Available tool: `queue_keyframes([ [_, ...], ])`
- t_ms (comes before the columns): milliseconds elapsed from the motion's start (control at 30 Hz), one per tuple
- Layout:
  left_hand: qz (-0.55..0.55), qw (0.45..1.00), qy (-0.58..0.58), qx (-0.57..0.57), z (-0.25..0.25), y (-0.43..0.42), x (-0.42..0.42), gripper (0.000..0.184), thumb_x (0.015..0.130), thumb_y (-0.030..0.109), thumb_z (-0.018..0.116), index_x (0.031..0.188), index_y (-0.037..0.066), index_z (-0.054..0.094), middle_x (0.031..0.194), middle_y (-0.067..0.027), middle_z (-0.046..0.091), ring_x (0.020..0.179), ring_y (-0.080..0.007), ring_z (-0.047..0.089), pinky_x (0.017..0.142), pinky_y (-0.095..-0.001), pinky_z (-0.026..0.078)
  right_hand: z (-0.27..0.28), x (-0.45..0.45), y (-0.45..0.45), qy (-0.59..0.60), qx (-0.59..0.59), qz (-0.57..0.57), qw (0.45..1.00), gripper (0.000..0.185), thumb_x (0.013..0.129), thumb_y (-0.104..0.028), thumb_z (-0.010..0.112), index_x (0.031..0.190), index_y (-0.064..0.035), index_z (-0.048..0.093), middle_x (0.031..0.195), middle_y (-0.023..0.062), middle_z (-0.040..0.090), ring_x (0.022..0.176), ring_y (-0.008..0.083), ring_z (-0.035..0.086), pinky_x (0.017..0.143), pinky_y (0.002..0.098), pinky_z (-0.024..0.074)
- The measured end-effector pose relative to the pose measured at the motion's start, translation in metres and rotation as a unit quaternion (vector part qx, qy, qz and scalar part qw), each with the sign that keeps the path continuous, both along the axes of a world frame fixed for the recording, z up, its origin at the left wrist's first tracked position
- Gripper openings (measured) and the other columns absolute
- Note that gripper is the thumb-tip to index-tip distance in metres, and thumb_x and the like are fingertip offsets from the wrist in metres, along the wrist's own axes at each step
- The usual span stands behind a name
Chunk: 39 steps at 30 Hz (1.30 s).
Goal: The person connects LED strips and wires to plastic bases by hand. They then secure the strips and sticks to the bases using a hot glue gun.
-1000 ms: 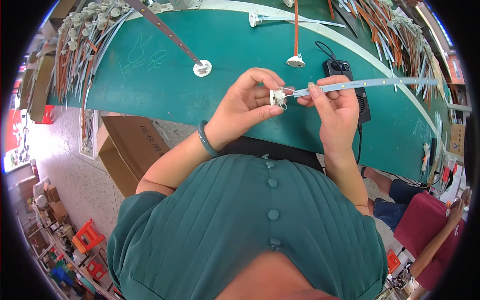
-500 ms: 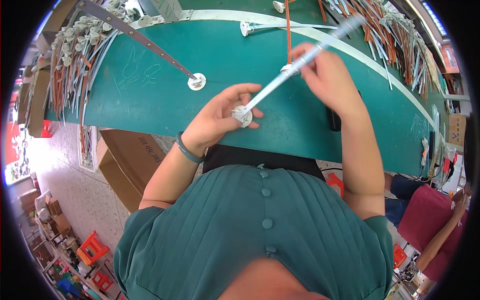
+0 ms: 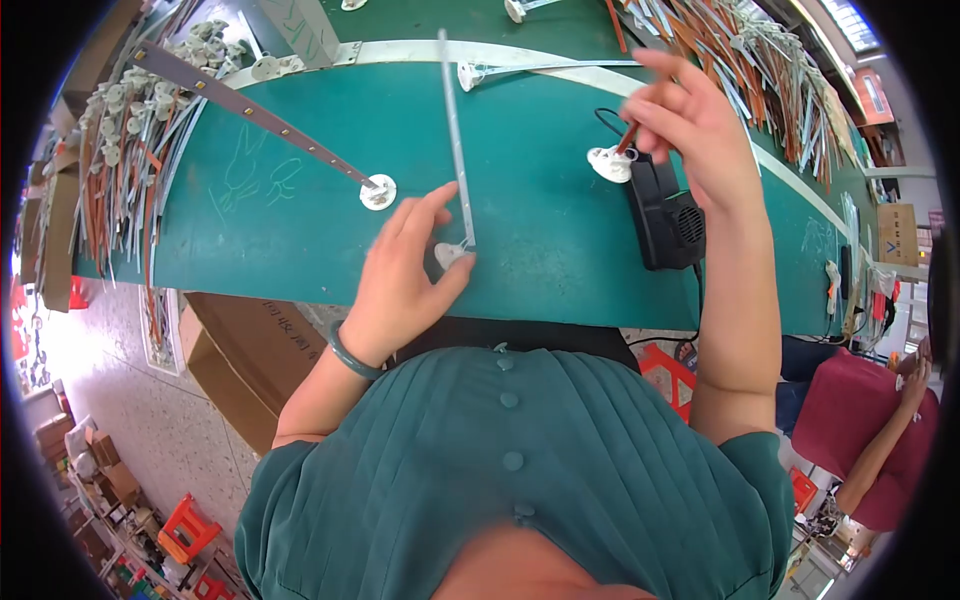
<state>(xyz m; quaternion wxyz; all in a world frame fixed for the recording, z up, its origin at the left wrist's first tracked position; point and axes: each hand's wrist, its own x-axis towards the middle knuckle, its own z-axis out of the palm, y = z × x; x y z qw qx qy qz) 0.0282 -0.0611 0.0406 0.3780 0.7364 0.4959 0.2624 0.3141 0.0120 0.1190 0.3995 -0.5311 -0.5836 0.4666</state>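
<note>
My left hand [image 3: 405, 275] is beside a silver-white LED strip [image 3: 457, 140] with a round white base [image 3: 452, 253]. Its fingers are apart; the thumb is at the base's edge and the index fingertip close to the strip. Higher up on the right, my right hand [image 3: 690, 125] pinches a brown LED strip [image 3: 629, 136] just above its round white base [image 3: 610, 163]. Most of that strip is hidden by the fingers. To the left stands another brown LED strip [image 3: 285, 130] on a white disc base [image 3: 378, 192].
A black power adapter [image 3: 665, 215] with a cable lies below my right hand. Bundles of strips [image 3: 125, 160] hang at the left, with more [image 3: 770, 80] at the back right. A curved white edge [image 3: 400, 50] crosses the green table [image 3: 540, 270]. A person [image 3: 860, 430] is at the right.
My right hand has let go of the silver strip and taken hold of the brown one, moving it right. The silver strip has swung more upright, and my left hand's fingers have spread.
</note>
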Motion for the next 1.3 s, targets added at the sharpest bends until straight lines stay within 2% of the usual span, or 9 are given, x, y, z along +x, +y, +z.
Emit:
queue_keyframes([
  [33,-0.004,0.986,0.064,0.153,-0.006,0.003,-0.002,0.059,0.078,-0.001,0.066,0.133,0.004,0.047,0.116,-0.0093,0.055,0.107,-0.0189,0.055,0.092,-0.0343,0.047,0.001,0.004,-0.010,0.047,0.010,0.004,0.999,0.044,0.085,-0.003,0.057,0.126,0.0043,0.043,0.085,0.0083,0.063,0.067,0.0126,0.059,0.057,0.0241,0.0457],
  [133,-0.038,0.979,-0.197,0.036,0.008,0.012,0.017,0.061,0.079,0.000,0.067,0.135,0.003,0.044,0.119,-0.0101,0.056,0.112,-0.0198,0.053,0.093,-0.0343,0.046,-0.014,0.007,-0.041,0.172,0.033,0.042,0.984,0.038,0.088,-0.004,0.051,0.125,0.0053,0.043,0.089,0.0101,0.061,0.071,0.0131,0.057,0.061,0.0240,0.0452],
  [167,-0.069,0.945,-0.310,-0.074,0.011,0.010,0.026,0.061,0.082,0.000,0.066,0.138,0.002,0.041,0.121,-0.0103,0.055,0.111,-0.0186,0.054,0.093,-0.0326,0.047,-0.021,0.002,-0.050,0.206,0.047,0.064,0.975,0.038,0.089,-0.004,0.050,0.125,0.0053,0.043,0.089,0.0109,0.060,0.073,0.0132,0.057,0.063,0.0242,0.0451],
  [267,-0.135,0.861,-0.423,-0.246,0.015,0.011,0.046,0.060,0.084,-0.001,0.064,0.138,0.000,0.038,0.123,-0.0100,0.054,0.111,-0.0170,0.056,0.092,-0.0305,0.047,-0.032,-0.011,-0.066,0.241,0.081,0.096,0.962,0.034,0.089,-0.002,0.046,0.122,0.0050,0.044,0.091,0.0136,0.060,0.075,0.0134,0.056,0.066,0.0253,0.0444],
  [400,-0.113,0.841,-0.463,-0.256,0.000,0.011,0.055,0.049,0.085,-0.004,0.063,0.130,0.002,0.044,0.121,-0.0098,0.055,0.107,-0.0164,0.058,0.090,-0.0288,0.049,-0.036,-0.017,-0.076,0.203,0.108,0.084,0.970,0.030,0.090,-0.002,0.047,0.120,0.0036,0.045,0.095,0.0129,0.061,0.077,0.0109,0.056,0.067,0.0239,0.0456],
  [700,-0.123,0.862,-0.454,-0.188,-0.007,0.001,0.056,0.043,0.081,-0.009,0.065,0.116,0.003,0.042,0.111,-0.0073,0.053,0.106,-0.0187,0.059,0.090,-0.0321,0.050,-0.043,-0.024,-0.086,0.169,0.092,0.058,0.980,0.027,0.093,-0.004,0.050,0.119,0.0005,0.047,0.099,0.0107,0.062,0.076,0.0076,0.058,0.066,0.0201,0.0471],
  [1000,-0.168,0.891,-0.404,-0.121,-0.011,0.001,0.057,0.045,0.079,-0.010,0.065,0.115,0.003,0.043,0.111,-0.0065,0.048,0.105,-0.0176,0.059,0.091,-0.0334,0.050,-0.043,-0.025,-0.088,0.163,0.090,0.051,0.981,0.028,0.093,-0.004,0.051,0.120,0.0016,0.047,0.098,0.0107,0.062,0.075,0.0075,0.058,0.066,0.0204,0.0487],
  [1200,-0.162,0.887,-0.410,-0.137,-0.004,0.003,0.066,0.047,0.078,-0.011,0.066,0.117,0.003,0.045,0.112,-0.0062,0.049,0.104,-0.0170,0.059,0.092,-0.0327,0.049,-0.041,-0.018,-0.089,0.154,0.107,0.031,0.982,0.028,0.092,-0.003,0.051,0.120,0.0019,0.048,0.097,0.0109,0.062,0.075,0.0076,0.058,0.067,0.0206,0.0496],
  [1300,-0.187,0.904,-0.377,-0.079,-0.006,0.008,0.073,0.048,0.078,-0.011,0.066,0.119,0.002,0.045,0.115,-0.0069,0.049,0.107,-0.0173,0.058,0.092,-0.0322,0.048,-0.038,-0.011,-0.092,0.151,0.118,0.022,0.981,0.027,0.092,-0.003,0.051,0.119,0.0019,0.048,0.097,0.0111,0.063,0.075,0.0077,0.058,0.067,0.0207,0.0497],
])
